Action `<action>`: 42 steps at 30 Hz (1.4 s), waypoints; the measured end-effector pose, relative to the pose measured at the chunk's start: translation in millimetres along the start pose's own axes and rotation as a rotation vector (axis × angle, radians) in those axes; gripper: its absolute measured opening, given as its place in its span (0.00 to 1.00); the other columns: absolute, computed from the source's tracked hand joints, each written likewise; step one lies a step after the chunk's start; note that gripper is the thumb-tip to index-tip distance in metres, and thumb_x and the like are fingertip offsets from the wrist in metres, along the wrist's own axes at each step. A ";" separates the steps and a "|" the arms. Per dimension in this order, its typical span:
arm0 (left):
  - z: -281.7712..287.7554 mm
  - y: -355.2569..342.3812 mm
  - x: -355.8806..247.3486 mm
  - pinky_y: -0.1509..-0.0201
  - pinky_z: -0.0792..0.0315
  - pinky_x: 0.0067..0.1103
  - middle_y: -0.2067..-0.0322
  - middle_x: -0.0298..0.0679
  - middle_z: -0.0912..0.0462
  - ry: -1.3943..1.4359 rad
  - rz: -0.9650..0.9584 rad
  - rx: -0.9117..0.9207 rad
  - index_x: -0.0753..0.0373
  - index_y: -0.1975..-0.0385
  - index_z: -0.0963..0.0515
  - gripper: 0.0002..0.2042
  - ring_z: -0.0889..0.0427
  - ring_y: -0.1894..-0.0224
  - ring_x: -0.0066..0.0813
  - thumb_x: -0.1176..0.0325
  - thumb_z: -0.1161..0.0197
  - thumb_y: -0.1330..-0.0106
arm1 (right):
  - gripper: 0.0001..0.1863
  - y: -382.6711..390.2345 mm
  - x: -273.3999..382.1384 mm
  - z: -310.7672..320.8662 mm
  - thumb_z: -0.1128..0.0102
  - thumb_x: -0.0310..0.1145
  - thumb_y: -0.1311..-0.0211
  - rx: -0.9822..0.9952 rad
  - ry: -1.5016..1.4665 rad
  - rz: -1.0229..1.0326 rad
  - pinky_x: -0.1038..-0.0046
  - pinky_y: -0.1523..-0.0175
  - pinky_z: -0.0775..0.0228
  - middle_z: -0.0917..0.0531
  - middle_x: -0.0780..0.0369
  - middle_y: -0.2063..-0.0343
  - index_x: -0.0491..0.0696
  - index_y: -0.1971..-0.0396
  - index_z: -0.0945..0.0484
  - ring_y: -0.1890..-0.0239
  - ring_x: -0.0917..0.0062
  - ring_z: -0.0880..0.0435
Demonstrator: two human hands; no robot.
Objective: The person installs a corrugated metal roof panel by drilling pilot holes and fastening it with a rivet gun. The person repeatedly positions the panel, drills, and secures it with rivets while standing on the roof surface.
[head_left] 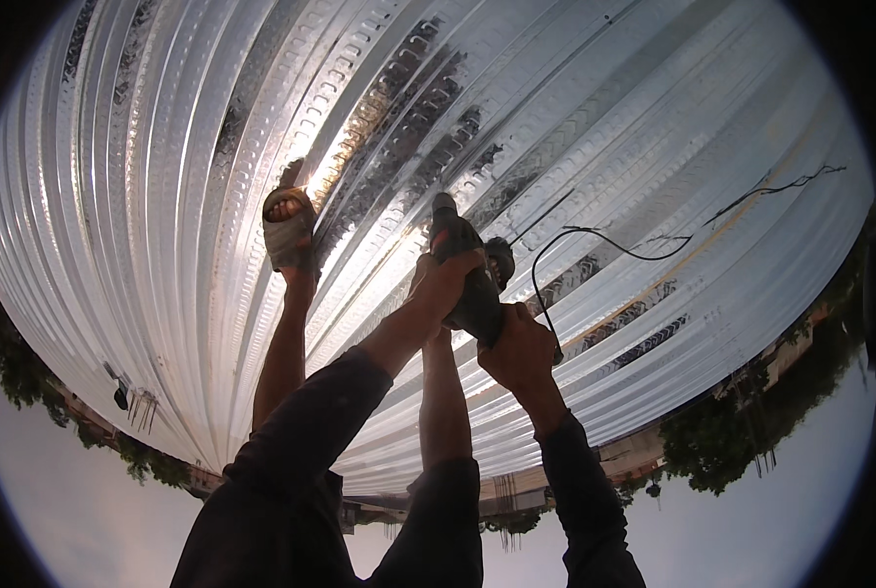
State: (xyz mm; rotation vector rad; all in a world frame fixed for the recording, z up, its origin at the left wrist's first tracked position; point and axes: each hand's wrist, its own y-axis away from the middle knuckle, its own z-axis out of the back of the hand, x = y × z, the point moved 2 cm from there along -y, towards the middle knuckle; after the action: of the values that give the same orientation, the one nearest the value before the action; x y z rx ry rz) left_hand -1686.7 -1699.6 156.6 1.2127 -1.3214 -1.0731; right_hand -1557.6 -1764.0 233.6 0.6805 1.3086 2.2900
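Observation:
A dark corded power drill (475, 294) with red on its side is held in both hands, its narrow front end pointing toward the far side, over the ribbed metal sheet (595, 186). My left hand (442, 282) is closed round the body of the drill. Lower and to the right, my right hand (522, 349) grips its rear end. Whether the tip touches the sheet, I cannot tell. A dark rounded part (500, 261), partly hidden, shows just right of the drill. The black cord (614, 240) leaves from beside my right hand and runs off right.
My sandalled foot (289, 227) stands on the sheet left of the drill; my other leg (444, 402) is partly covered. Dark wet-looking patches (399, 127) lie along the ribs. Trees (722, 441) and protruding rods (144, 410) show past the sheet's edge.

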 end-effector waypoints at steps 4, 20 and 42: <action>0.0 -10.1 -1.1 0.61 0.21 0.27 0.66 0.42 0.16 0.037 -0.010 -0.014 0.71 0.56 0.20 0.18 0.15 0.66 0.31 0.59 0.33 0.34 | 0.17 -6.1 5.2 9.6 0.31 0.33 0.59 -0.007 0.023 -0.013 0.56 0.60 0.19 0.16 0.55 0.67 0.44 0.66 0.20 0.66 0.55 0.13; 7.5 -4.5 -22.5 0.60 0.17 0.28 0.65 0.44 0.15 0.148 0.027 0.110 0.70 0.54 0.21 0.21 0.13 0.67 0.34 0.58 0.31 0.36 | 0.11 -29.7 22.3 40.9 0.34 0.31 0.63 0.045 0.212 0.052 0.57 0.64 0.20 0.15 0.52 0.77 0.45 0.76 0.21 0.72 0.54 0.13; 11.1 1.0 13.2 0.35 0.29 0.31 0.43 0.40 0.23 -0.094 -0.662 0.280 0.59 0.36 0.32 0.28 0.24 0.40 0.37 0.55 0.36 0.32 | 0.03 -60.8 64.9 87.9 0.28 0.34 0.52 0.051 0.774 0.722 0.65 0.63 0.23 0.13 0.66 0.74 0.55 0.74 0.12 0.64 0.72 0.11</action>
State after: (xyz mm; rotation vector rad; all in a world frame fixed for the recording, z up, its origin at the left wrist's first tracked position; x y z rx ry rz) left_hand -1697.8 -1712.8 157.8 1.9093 -1.1897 -1.4452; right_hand -1550.0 -1639.2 232.5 0.2880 1.6206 3.3321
